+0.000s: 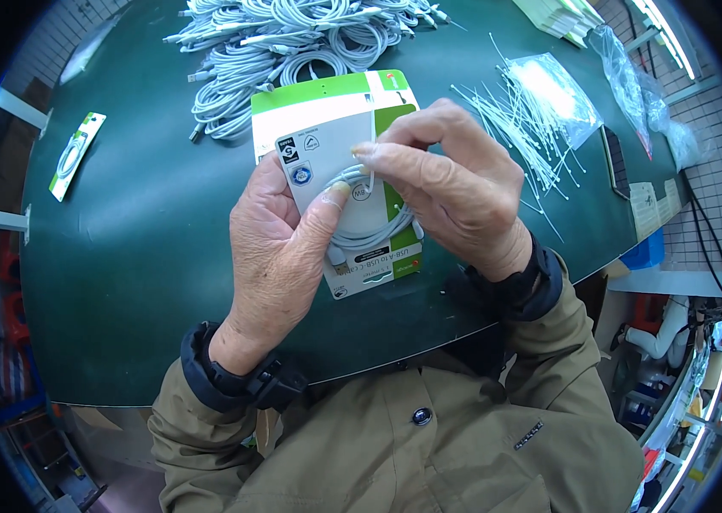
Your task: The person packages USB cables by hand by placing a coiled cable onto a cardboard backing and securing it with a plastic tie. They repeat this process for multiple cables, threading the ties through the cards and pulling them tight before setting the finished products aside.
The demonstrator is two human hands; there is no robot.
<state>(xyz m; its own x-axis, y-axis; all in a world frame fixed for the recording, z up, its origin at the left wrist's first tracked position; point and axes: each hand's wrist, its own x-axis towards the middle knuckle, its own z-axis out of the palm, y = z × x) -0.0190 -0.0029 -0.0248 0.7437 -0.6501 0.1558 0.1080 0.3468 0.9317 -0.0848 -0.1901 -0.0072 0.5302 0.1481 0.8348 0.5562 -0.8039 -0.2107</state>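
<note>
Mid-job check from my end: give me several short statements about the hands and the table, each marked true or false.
1. The left hand holds a card, its thumb on the coiled white cable. True.
2. The right hand has its fingers bent over the same card. True.
3. Both hands wear gloves. False: both are bare.
4. Loose white ties lie to the right, near a clear bag. True.
5. Nothing lies beyond the card. False: a pile of pale cables lies on the table's far side.

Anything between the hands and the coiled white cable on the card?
Nothing visible. The left hand grips the card, its thumb resting on the coiled white cable; the right hand is at the coil's upper right, fingertips beside a thin white tie.
</note>
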